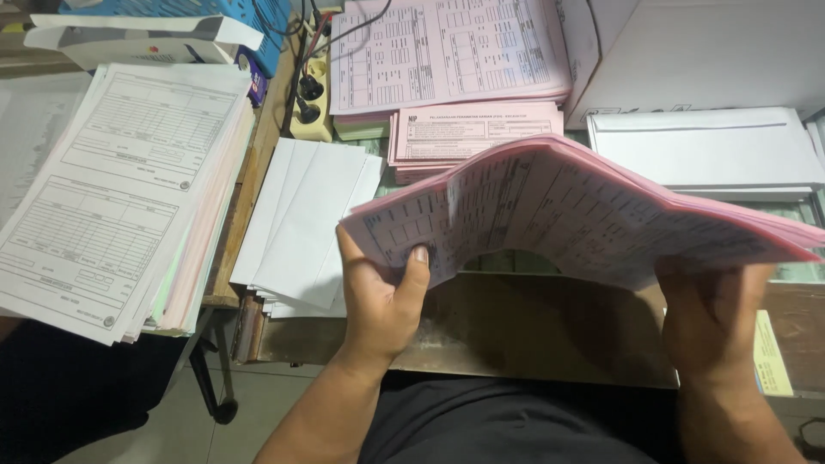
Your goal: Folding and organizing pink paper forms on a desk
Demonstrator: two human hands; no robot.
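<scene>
Currently both hands, left hand (382, 301) and right hand (709, 318), clamp a thick bowed stack of pink printed forms (567, 210) at its lower corners; the step in hand appears to be squaring the stack. Any next move calls for an even two-sided grip.

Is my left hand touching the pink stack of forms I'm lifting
Touching. The head view shows the left hand gripping the pink stack of forms at its left edge, thumb pressed on top.

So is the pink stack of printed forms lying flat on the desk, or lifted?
Lifted and bowed. The pink stack of printed forms arches upward between the left hand and right hand, with a gap beneath its middle.
</scene>
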